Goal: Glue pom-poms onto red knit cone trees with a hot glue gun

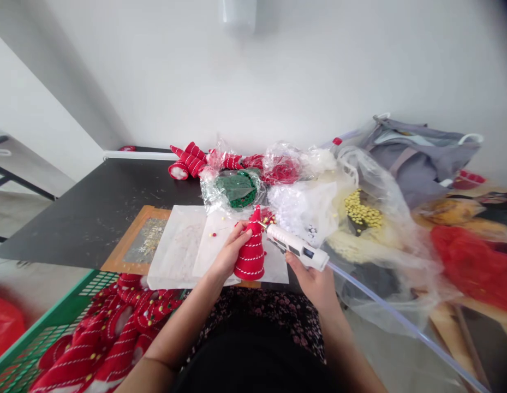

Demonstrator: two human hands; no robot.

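Note:
My left hand (231, 252) is closed round the left side of a red cone (250, 252) wound with white twisted cord, which stands upright over white sheets (179, 248). My right hand (314, 281) grips a white glue gun (296, 246) with a small display. The gun's metal tip points left and is at the upper part of the cone; whether it touches cannot be told. Small red and yellow beads (213, 234) lie on the sheets, and more red ones are heaped behind the cone.
Bags with green cord (239, 188), red cord (280, 169) and yellow beads (363, 210) line the back and right. Red cones (188, 161) lie at the rear. A green basket (44, 327) holds decorated red cones. A pale hose (400, 319) runs down right.

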